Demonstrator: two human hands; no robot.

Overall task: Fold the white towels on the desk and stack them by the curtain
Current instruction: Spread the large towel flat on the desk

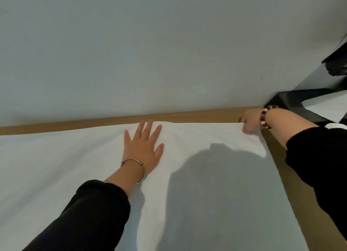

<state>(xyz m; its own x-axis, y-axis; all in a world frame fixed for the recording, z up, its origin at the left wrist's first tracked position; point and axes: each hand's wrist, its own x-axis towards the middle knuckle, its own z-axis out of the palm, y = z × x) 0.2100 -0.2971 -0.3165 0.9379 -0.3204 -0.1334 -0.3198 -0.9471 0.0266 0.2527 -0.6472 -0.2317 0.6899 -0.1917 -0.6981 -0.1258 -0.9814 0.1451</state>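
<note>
A large white towel [216, 185] lies spread over the wooden desk [197, 114] and covers most of it. My left hand [143, 144] lies flat on the towel near its far edge, fingers straight and spread. My right hand [250, 122] grips the towel's far right corner, with fingers curled round the cloth near the desk's back corner. Both arms wear dark sleeves; a metal bangle sits on the left wrist and a bead bracelet on the right. No curtain is in view.
A plain pale wall [150, 53] rises right behind the desk. A black stand [298, 103] with a white sheet on it is past the desk's right corner. A strip of bare wood runs along the desk's right side.
</note>
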